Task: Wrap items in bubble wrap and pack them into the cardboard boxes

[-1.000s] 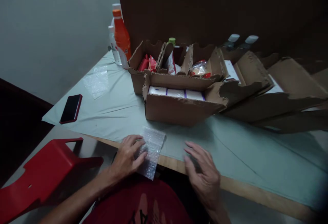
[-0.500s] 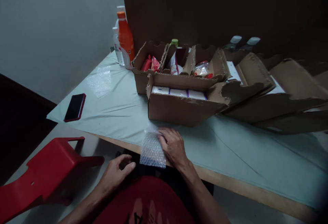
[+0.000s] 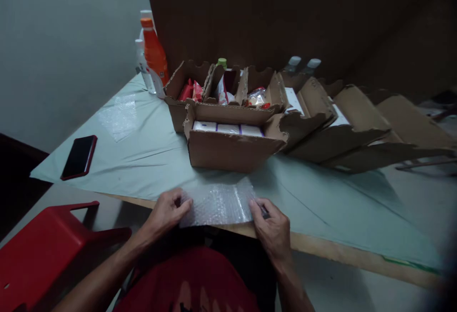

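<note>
A clear sheet of bubble wrap [image 3: 218,205] stretches between my two hands at the front edge of the table. My left hand [image 3: 170,211] pinches its left end, thumb on top. At the other end, my right hand [image 3: 270,224] grips the right edge between thumb and curled fingers. Just behind the sheet stands an open cardboard box [image 3: 228,152] with several white packs [image 3: 228,129] with purple edges in it.
Behind stand more open cardboard boxes [image 3: 310,133] with red and clear snack packets. An orange bottle [image 3: 156,53], a phone [image 3: 79,157] and another plastic sheet [image 3: 119,116] are on the green tablecloth [image 3: 150,167]. A red plastic stool [image 3: 53,236] is at lower left.
The bubble wrap has opened out wider to the right. My left hand, free before, now holds its left end; my right hand has moved right with the other end. The view has shifted right.
</note>
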`<state>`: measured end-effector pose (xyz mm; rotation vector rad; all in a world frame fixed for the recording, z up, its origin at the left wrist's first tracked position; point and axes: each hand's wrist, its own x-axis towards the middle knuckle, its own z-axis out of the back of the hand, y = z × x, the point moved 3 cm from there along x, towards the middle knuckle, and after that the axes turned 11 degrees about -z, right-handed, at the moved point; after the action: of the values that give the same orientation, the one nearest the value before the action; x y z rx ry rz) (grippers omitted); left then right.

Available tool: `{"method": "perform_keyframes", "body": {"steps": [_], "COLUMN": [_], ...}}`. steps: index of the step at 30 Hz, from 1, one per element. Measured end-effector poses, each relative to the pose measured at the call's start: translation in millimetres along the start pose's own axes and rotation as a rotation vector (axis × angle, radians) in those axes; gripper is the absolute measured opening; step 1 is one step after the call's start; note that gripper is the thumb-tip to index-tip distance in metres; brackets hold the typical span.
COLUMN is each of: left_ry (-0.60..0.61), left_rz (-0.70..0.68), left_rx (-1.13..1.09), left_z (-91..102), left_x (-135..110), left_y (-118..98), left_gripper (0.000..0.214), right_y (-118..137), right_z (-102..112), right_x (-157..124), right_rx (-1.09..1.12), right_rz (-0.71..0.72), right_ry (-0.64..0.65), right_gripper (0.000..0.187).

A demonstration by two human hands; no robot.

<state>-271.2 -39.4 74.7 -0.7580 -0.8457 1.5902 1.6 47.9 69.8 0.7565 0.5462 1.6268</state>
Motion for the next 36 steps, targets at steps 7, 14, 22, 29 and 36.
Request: {"method": "perform_keyframes", "body": {"steps": [7,14,22,29,36], "left_ry": [-0.272,-0.080,0.079,0.018,-0.252], "left_rz": [-0.342,-0.600,-0.453,-0.499,-0.403], "left_rx": [0.586,0.614,0.638,0.531,0.645], "left_z": [9.5,-20.8,-32.2,-26.4,-10.2], "left_x": [13.8,9.9,21.0,20.9,18.6], "left_y": [-2.5,-25.5,2.2,-0.4,15.5], "left_gripper": [0.027,0.023,0.022,0.020,0.030], "right_y": [-32.5,61.8,0.7,-57.2,-21.6], "right_z": [21.7,-41.6,-40.9,31.2,-18.5], "right_x": [-1.8,2.3,-1.9,17.8,55.5], "right_rx": [-0.459,-0.280,-0.391,-0.431,-0.462], "right_rz": [0.124,0.437,0.469,0.294,0.294], "right_ry": [-0.290,0.183,0.206,-0.093,0.035], "right_gripper": [0.033,0.027,0.037,0.031,0.029]}}
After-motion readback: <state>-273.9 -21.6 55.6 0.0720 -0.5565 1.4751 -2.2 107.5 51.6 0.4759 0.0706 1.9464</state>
